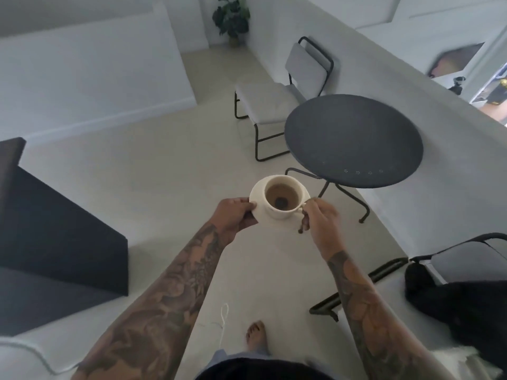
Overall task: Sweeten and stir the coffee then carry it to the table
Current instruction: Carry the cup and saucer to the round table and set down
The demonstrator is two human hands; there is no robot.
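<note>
Both hands, left (pixel 236 213) and right (pixel 321 219), clamp the saucer (pixel 256 200) under the coffee cup (pixel 282 197); the round bench (pixel 354 141) lies toward the frame's upper right, nearer the right hand.

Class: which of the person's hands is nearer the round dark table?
Right. The right hand holds the saucer on the side facing the table; the left hand holds the far side.

Cup (pixel 284 198): we've got a cream-white cup, upright on its saucer, handle turned toward our right hand.
Coffee (pixel 282 194): pale brown, well below the rim, a dark round spot near the middle.
Saucer (pixel 256 196): cream, level, carried in the air over the floor.
Table (pixel 354 141): round, dark grey top on thin black legs, just ahead and right of our cup.
</note>
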